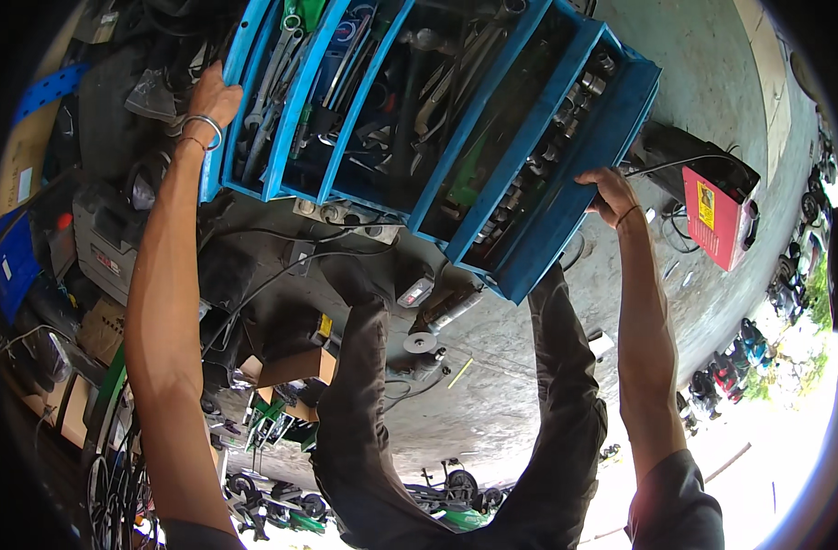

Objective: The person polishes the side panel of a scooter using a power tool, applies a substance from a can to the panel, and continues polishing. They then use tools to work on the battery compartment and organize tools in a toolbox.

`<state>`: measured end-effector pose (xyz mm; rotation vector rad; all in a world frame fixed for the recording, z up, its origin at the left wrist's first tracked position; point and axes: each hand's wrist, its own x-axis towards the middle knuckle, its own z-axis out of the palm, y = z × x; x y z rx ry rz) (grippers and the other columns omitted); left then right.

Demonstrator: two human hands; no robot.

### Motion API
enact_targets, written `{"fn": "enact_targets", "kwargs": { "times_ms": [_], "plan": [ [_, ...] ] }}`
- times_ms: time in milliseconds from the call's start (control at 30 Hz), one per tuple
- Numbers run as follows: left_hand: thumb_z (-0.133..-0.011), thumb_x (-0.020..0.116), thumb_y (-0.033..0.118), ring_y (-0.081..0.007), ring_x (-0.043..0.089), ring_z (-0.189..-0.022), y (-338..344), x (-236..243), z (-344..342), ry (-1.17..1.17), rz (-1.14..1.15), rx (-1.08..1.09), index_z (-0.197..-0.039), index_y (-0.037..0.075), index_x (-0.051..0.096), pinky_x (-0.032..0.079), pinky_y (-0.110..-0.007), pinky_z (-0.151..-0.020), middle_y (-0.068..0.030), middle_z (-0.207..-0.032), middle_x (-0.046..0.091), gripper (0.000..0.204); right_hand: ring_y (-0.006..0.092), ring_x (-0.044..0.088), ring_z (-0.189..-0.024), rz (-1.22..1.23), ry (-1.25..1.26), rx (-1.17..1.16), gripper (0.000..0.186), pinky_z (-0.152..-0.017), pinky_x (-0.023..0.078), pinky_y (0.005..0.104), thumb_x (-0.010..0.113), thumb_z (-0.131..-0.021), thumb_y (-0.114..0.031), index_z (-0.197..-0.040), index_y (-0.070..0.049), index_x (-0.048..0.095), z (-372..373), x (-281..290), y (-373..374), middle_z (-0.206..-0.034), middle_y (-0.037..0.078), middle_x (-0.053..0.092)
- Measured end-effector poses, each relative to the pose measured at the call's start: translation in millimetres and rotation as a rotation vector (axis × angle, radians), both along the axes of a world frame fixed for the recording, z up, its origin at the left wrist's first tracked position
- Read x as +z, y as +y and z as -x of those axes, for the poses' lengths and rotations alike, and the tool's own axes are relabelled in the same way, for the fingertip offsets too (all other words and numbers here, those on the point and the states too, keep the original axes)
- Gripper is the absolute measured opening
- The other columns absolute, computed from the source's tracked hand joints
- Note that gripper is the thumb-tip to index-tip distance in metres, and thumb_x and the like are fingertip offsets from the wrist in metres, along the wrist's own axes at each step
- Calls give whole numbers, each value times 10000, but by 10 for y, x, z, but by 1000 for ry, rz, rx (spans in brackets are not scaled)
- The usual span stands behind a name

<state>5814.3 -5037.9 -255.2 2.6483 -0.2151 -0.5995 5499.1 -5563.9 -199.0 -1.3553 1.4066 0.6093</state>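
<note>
A blue metal cantilever toolbox [520,252] is spread wide, its trays fanned out to both sides. My left hand [215,96] is closed round the outer wall of the leftmost tray, a metal bangle at its wrist. On the opposite side, my right hand [610,195] grips the outer edge of the rightmost tray, part of its fingers hidden by that wall. Wrenches [274,78] lie in the left trays. Shiny sockets [532,165] line a right tray. The deep middle section holds pliers and other hand tools [460,78], partly in shadow.
A red machine [720,218] with a cable stands on the concrete floor at right. Below the toolbox lie an angle grinder [425,353], cables and a power strip [346,220]. Grey cases [107,243], cardboard boxes [295,368] and loose parts crowd the left side.
</note>
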Motion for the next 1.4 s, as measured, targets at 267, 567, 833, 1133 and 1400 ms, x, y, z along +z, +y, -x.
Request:
{"fn": "enact_targets", "kwargs": {
  "times_ms": [267, 567, 833, 1133, 1400],
  "plan": [
    [-752, 547, 61, -452, 634, -964, 236, 94, -82, -1, 29, -129, -1112, -22, 634, 507, -450, -873, -274, -1009, 676, 379, 189, 579, -590, -90, -237, -7, 320, -476, 548, 345, 642, -775, -80, -1074, -9, 555, 39, 66, 143, -938, 113, 601],
    [-767, 609, 50, -357, 665, -752, -445, 646, 445, 123, 88, -62, -1000, -58, 638, 507, -421, -734, -233, -834, 687, 259, 211, 665, -681, -187, -426, -86, 433, -495, 579, 313, 613, -872, -112, -1258, 39, 487, -536, 323, 957, -973, 152, 651],
    [-795, 613, 54, -462, 642, -744, -848, 620, 1040, 123, 86, 3, -884, -92, 588, 494, -484, -697, -289, -756, 640, 173, 471, 611, -1081, 103, -183, 475, 960, -948, 479, 467, 566, -938, -436, -1506, 66, -23, -1308, 312, 1541, -1167, 313, 623],
    [-1003, 458, 464, -351, 553, -1248, -1329, 780, 1378, 466, 403, -137, -1476, 46, 376, 456, -363, -988, -246, -1375, 535, 636, 466, 519, -1202, -212, -484, 834, 445, -1016, 435, 509, 227, -1062, -318, -1401, -130, 446, -1484, 741, 2390, -1187, 297, 603],
    [-1043, 371, 429, -384, 654, -911, -1580, 2076, 3174, 634, 107, -105, -1038, -2, 644, 490, -436, -786, -239, -934, 682, 510, 464, 605, -1042, -139, -439, 435, 600, -911, 465, 520, 384, -988, -561, -1101, -47, 671, 915, 1255, 1815, -1013, 292, 663]
  ]
}}
